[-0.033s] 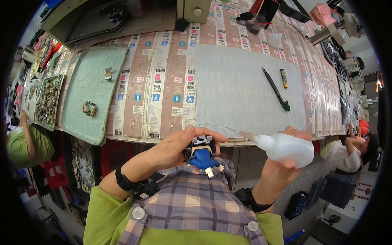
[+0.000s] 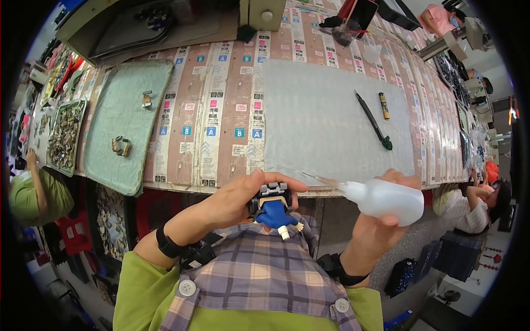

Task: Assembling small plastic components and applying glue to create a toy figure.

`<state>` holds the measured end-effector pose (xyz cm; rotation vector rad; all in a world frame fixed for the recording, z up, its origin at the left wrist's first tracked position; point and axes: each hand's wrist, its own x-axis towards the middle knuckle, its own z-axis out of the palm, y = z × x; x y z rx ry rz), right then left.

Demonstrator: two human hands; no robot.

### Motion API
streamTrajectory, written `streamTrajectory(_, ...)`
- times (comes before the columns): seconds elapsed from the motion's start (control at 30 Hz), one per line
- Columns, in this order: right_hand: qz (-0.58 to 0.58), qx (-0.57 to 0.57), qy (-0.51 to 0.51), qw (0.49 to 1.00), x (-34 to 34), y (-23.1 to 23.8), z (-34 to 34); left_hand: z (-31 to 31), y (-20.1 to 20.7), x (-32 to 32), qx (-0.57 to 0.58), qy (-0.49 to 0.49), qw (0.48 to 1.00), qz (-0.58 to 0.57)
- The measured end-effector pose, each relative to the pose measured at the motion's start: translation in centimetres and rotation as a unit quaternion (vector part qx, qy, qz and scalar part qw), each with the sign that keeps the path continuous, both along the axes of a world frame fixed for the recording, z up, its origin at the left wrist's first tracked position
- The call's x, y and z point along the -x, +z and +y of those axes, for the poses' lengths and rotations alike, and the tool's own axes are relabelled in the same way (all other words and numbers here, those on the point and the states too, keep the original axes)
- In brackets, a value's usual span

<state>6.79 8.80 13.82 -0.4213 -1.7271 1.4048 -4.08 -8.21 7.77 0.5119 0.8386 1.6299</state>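
Observation:
My left hand (image 2: 234, 199) is wrapped round a small toy figure (image 2: 272, 214) with a blue body, a grey and black part at its top and pale limbs. The figure hangs just off the table's front edge, its pale limbs pointing toward me. A white translucent squeeze bottle (image 2: 393, 202) lies tilted sideways in my right hand (image 2: 378, 231), fingers and thumb round its body. Its thin nozzle points left, toward the figure but apart from it. Part of the figure is hidden by my left fingers.
On the grey mat (image 2: 314, 116) lie a black pen-like tool (image 2: 371, 118) and a small yellow-black tube (image 2: 383, 106). A pale green tray (image 2: 118, 94) at left carries a few small parts. Beyond it stands a metal tray (image 2: 83, 118) full of small pieces. Other people sit at both sides.

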Motion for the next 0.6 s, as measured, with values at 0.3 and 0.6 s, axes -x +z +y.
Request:
streamTrajectory(0.3,0.028,-0.127,0.095,0.987,-1.2,-1.4,-0.4,0.1,0.8,-0.4,0.039,0.009,0.999,-0.036)
streamTrajectory(0.6,0.004,-0.137,0.12,0.983,-0.8,-1.5,-0.4,0.0,1.0,-0.2,0.054,0.013,0.997,-0.047)
